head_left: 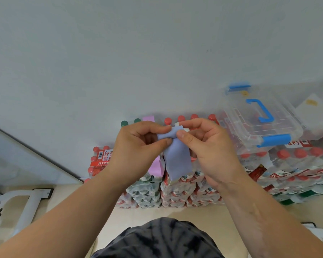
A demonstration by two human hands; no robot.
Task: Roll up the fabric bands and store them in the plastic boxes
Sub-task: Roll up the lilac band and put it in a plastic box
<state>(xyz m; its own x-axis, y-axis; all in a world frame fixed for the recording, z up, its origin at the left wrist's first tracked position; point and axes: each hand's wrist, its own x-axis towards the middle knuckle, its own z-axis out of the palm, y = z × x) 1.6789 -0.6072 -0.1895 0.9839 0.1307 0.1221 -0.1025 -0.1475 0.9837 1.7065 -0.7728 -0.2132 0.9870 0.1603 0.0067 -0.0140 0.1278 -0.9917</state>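
Pinched at its upper end, the blue fabric band (177,161) is held by both hands: the left hand (138,146) and the right hand (211,149) each close thumb and forefinger on a short rolled section. The unrolled length hangs straight down in front of the stacked bottle packs (175,192). A pink fabric band (156,166) lies draped over the top of the packs, directly behind the left hand. A clear plastic box (237,108) with blue handle and latches rests on the packs' right side, against the pale wall (119,62).
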